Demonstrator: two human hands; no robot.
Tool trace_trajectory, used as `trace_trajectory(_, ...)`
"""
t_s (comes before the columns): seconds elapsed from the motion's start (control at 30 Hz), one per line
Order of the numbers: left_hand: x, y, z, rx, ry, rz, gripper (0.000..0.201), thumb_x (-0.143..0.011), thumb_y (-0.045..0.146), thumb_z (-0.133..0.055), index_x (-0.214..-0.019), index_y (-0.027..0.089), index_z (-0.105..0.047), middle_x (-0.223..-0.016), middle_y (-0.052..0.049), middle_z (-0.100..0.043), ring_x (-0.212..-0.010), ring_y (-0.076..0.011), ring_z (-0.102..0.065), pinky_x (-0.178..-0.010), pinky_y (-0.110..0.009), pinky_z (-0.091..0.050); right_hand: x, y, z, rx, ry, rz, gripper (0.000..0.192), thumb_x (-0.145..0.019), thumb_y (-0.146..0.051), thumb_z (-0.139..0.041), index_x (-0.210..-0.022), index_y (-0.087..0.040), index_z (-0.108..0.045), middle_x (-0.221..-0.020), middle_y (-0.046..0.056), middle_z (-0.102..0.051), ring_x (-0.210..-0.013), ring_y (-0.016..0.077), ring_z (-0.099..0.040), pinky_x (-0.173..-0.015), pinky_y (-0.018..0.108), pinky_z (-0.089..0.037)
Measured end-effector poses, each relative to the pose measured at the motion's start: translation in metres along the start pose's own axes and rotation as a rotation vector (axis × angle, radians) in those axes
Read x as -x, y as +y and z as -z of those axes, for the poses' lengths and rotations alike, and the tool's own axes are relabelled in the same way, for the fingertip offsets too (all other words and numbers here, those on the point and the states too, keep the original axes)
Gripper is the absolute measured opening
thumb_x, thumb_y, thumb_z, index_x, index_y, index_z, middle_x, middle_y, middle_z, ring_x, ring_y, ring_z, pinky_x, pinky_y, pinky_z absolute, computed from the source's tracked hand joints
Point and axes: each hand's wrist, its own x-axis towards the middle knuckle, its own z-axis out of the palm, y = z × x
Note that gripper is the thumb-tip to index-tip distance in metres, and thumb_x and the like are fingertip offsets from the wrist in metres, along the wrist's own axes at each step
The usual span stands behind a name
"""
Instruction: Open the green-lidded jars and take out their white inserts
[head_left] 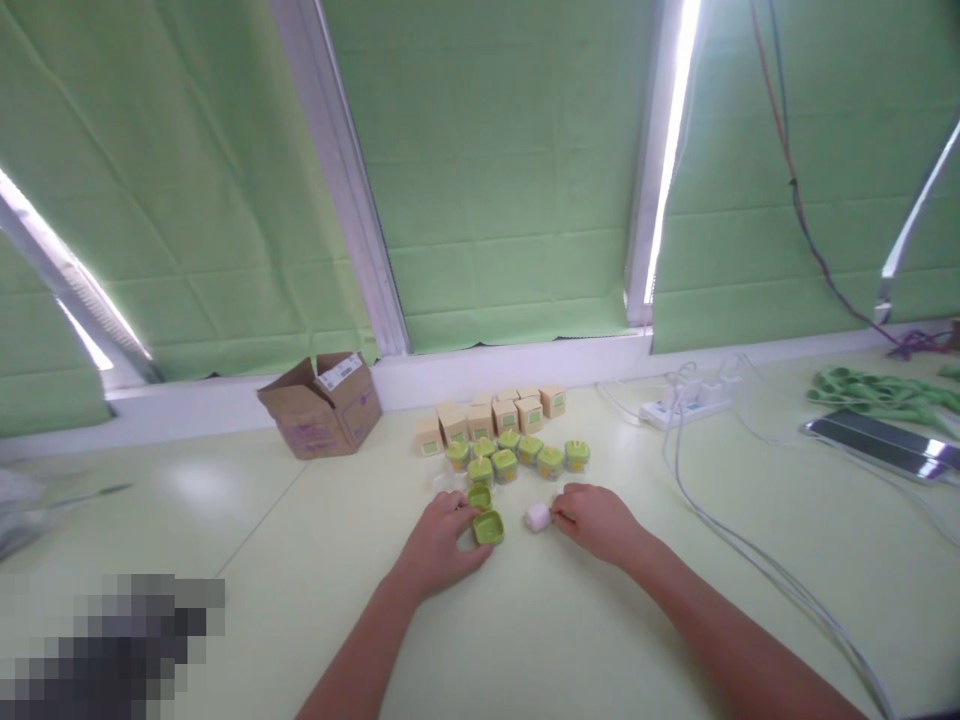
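Note:
My left hand (442, 540) rests on the table with its thumb and fingers closed around the sides of a small green square dish (488, 528). Just behind that dish is another green dish (479, 497), close to the fingertips. My right hand (600, 522) pinches the right end of a small pale pink block (538, 516), low over the table; its finer details are too blurred to make out. Farther back, several small tubs with green lids (505, 463) stand in a loose group. Clear plastic pieces (448, 483) lie beside them, left of the green dishes.
Several small tan boxes (480, 421) line up behind the tubs. An opened cardboard box (324, 408) stands back left. To the right are a white power strip (686, 408) with cables, a dark phone-like slab (885, 443) and green fabric strips (877, 395). A pixelated dark patch covers the lower left.

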Motion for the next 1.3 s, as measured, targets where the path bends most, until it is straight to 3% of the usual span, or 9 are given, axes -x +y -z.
trace_trajectory(0.3,0.001,-0.014,0.001,-0.083,0.021,0.08,0.03,-0.071,0.047,-0.064,-0.09,0.023,-0.067,-0.089,-0.006,-0.057,-0.089,-0.0218,-0.05,-0.082,-0.033,-0.041,0.0,0.0,0.001,-0.003,0.003,0.003,0.029,-0.09,-0.031,-0.039,-0.083,-0.018,-0.064,-0.085,0.005,-0.061,-0.078,0.015,-0.058,-0.062,0.024,-0.031)
trace_trajectory(0.5,0.002,-0.025,0.002,-0.028,0.016,0.145,0.039,-0.073,0.057,-0.061,-0.088,0.022,-0.066,-0.092,-0.005,-0.059,-0.092,-0.0218,-0.052,-0.084,-0.033,-0.04,0.001,0.0,0.002,-0.008,0.001,0.002,0.03,-0.091,-0.031,-0.039,-0.083,-0.019,-0.065,-0.084,0.005,-0.061,-0.078,0.0151,-0.058,-0.061,0.025,-0.03)
trace_trajectory(0.63,0.001,-0.031,-0.002,0.02,0.061,0.275,0.037,-0.084,0.053,-0.047,-0.085,0.02,-0.063,-0.087,-0.005,-0.062,-0.087,-0.0195,-0.056,-0.079,-0.03,-0.042,0.001,0.0,0.003,0.0,-0.01,0.006,0.03,-0.091,-0.032,-0.038,-0.083,-0.019,-0.065,-0.084,0.005,-0.061,-0.078,0.0152,-0.058,-0.061,0.025,-0.031)
trace_trajectory(0.77,-0.005,-0.037,-0.001,-0.086,0.151,0.411,0.04,-0.089,0.051,-0.038,-0.083,0.018,-0.059,-0.081,-0.004,-0.062,-0.075,-0.0172,-0.057,-0.068,-0.027,-0.043,0.001,0.0,0.004,0.004,-0.01,-0.005,0.027,-0.09,-0.029,-0.04,-0.083,-0.019,-0.064,-0.085,0.005,-0.061,-0.079,0.0155,-0.058,-0.062,0.025,-0.032)
trace_trajectory(0.97,-0.035,-0.056,0.001,-0.204,0.191,0.405,0.035,-0.085,0.043,-0.046,-0.106,0.018,-0.059,-0.11,-0.009,-0.059,-0.107,-0.0232,-0.051,-0.097,-0.035,-0.036,0.0,0.0,0.005,-0.002,-0.017,-0.017,0.028,-0.09,-0.031,-0.04,-0.083,-0.018,-0.064,-0.085,0.006,-0.061,-0.079,0.0159,-0.058,-0.063,0.024,-0.033)
trace_trajectory(1.3,-0.092,-0.079,-0.011,-0.293,0.049,0.515,0.044,-0.075,0.053,-0.05,-0.1,0.019,-0.063,-0.11,-0.013,-0.059,-0.106,-0.0315,-0.052,-0.085,-0.042,-0.043,0.0,0.0,0.003,0.002,0.026,0.002,0.026,-0.088,-0.03,-0.041,-0.083,-0.018,-0.064,-0.084,0.006,-0.062,-0.08,0.0167,-0.059,-0.063,0.025,-0.034)
